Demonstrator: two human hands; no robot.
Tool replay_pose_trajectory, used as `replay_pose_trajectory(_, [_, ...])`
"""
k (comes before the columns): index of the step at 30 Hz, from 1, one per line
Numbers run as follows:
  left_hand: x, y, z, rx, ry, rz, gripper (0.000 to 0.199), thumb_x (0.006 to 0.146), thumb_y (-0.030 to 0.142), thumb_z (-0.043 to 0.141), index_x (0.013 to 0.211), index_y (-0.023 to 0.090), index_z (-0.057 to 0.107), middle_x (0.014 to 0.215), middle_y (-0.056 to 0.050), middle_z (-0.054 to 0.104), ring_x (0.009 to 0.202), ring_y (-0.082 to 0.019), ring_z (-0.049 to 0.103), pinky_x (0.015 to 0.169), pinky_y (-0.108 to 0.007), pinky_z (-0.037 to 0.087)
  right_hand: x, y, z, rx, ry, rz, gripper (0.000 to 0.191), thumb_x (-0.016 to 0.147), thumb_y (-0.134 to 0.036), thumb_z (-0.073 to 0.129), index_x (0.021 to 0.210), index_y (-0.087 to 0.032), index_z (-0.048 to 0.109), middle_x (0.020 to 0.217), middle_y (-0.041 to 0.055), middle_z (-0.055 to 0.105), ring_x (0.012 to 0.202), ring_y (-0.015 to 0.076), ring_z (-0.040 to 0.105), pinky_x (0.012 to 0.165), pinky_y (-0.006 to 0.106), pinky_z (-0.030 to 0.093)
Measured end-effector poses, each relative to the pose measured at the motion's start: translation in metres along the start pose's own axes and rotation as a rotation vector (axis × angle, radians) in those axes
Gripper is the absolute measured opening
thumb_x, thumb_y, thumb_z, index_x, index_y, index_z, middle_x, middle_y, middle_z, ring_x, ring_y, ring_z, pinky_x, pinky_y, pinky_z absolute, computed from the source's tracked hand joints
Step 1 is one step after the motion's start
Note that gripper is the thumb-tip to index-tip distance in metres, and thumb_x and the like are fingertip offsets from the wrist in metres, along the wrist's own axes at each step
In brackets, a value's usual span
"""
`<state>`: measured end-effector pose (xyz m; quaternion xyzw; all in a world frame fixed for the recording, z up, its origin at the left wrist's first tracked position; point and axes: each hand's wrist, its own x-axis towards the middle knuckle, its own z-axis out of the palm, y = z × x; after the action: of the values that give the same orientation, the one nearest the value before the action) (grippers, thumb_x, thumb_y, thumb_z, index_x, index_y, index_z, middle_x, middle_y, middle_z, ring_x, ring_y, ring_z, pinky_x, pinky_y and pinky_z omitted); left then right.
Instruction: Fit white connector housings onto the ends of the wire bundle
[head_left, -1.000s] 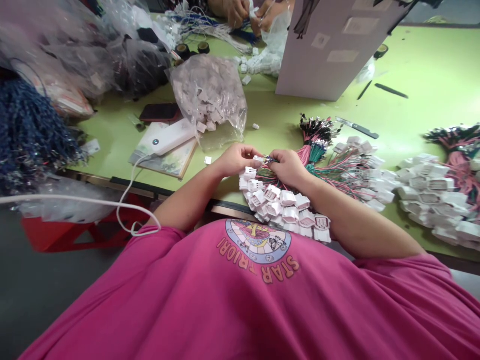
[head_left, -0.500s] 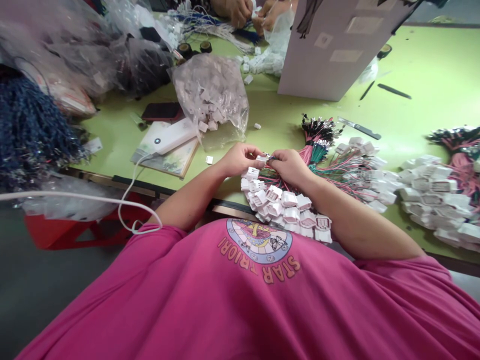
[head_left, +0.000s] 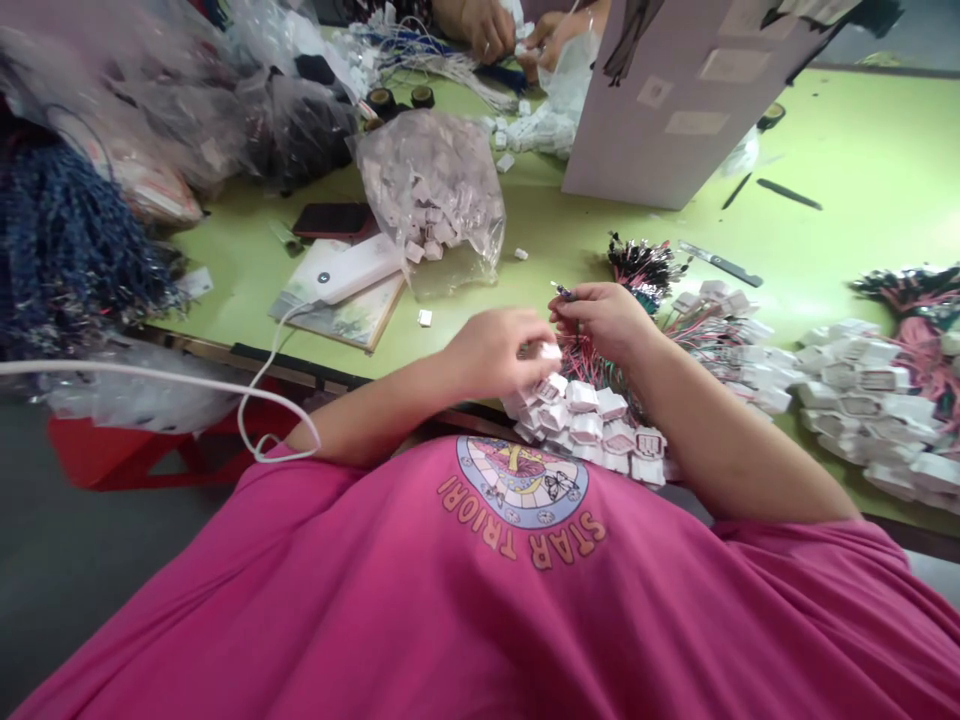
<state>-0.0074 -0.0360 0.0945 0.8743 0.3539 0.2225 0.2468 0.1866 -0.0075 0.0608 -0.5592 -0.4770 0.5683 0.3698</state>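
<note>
My left hand (head_left: 499,352) is curled over the near pile of white connectors (head_left: 585,428), its fingertips at a white connector (head_left: 550,351) on the pile's left end. Just right of it, my right hand (head_left: 604,318) pinches the dark wire ends (head_left: 562,292), whose metal tips point up and left. Red and green wires (head_left: 589,362) run from below my right hand to the pile. Behind that hand lies a bundle with black ends (head_left: 645,268), beside more white connectors (head_left: 757,355).
A clear bag of white connectors (head_left: 431,200), a phone (head_left: 332,220) and a white power bank (head_left: 360,270) lie left. A grey box (head_left: 645,110) stands behind, near another person's hands (head_left: 487,28). Tweezers-like cutter (head_left: 720,263) and another connector bundle (head_left: 874,400) are right.
My hands have moved apart. The left has come down to the connector pile and the right has lifted slightly, with the dark wire ends in its fingers.
</note>
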Motion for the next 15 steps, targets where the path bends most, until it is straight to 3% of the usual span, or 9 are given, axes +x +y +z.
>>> replay_pose_trajectory(3, [-0.018, 0.015, 0.013, 0.19, -0.008, 0.221, 0.032, 0.088, 0.041, 0.051, 0.099, 0.015, 0.067, 0.092, -0.01, 0.068, 0.092, -0.022, 0.061, 0.088, -0.039, 0.044, 0.005, -0.006, -0.001, -0.187, -0.082, -0.032, 0.015, 0.068, -0.026, 0.068, 0.074, -0.013, 0.069, 0.06, 0.0033, 0.063, 0.05, 0.0105, 0.05, 0.053, 0.028, 0.042])
replay_pose_trajectory(6, [-0.033, 0.017, 0.023, 0.212, -0.046, 0.376, 0.038, 0.09, 0.043, 0.049, 0.111, 0.014, 0.063, 0.101, -0.012, 0.069, 0.1, -0.024, 0.062, 0.103, -0.046, 0.038, 0.014, -0.009, 0.008, -0.536, -0.159, -0.15, 0.016, 0.07, -0.022, 0.064, 0.079, -0.012, 0.072, 0.067, 0.0048, 0.068, 0.059, 0.0136, 0.056, 0.06, 0.028, 0.043])
replay_pose_trajectory(10, [-0.046, 0.005, 0.015, 0.182, -0.093, 0.472, 0.044, 0.088, 0.042, 0.053, 0.123, 0.017, 0.058, 0.119, -0.013, 0.066, 0.121, -0.026, 0.055, 0.111, -0.05, 0.033, 0.023, -0.004, 0.028, -1.05, -0.233, -0.324, 0.023, 0.071, -0.022, 0.062, 0.089, -0.015, 0.074, 0.088, 0.0095, 0.073, 0.08, 0.0204, 0.063, 0.069, 0.028, 0.041])
replay_pose_trajectory(13, [-0.047, -0.025, -0.009, 0.193, 0.046, 0.332, 0.039, 0.087, 0.037, 0.054, 0.121, 0.02, 0.059, 0.124, -0.01, 0.063, 0.124, -0.024, 0.053, 0.11, -0.045, 0.036, 0.022, 0.003, 0.036, -1.224, -0.239, -0.35, 0.024, 0.076, -0.027, 0.058, 0.093, -0.016, 0.071, 0.091, 0.0119, 0.072, 0.079, 0.0219, 0.063, 0.064, 0.028, 0.038])
replay_pose_trajectory(15, [-0.041, -0.058, -0.027, 0.247, 0.273, 0.032, 0.035, 0.089, 0.03, 0.051, 0.12, 0.017, 0.06, 0.121, -0.011, 0.063, 0.118, -0.023, 0.055, 0.106, -0.041, 0.041, 0.02, 0.008, 0.036, -1.278, -0.207, -0.353, 0.025, 0.079, -0.027, 0.055, 0.096, -0.016, 0.07, 0.093, 0.0126, 0.072, 0.079, 0.022, 0.063, 0.062, 0.028, 0.037])
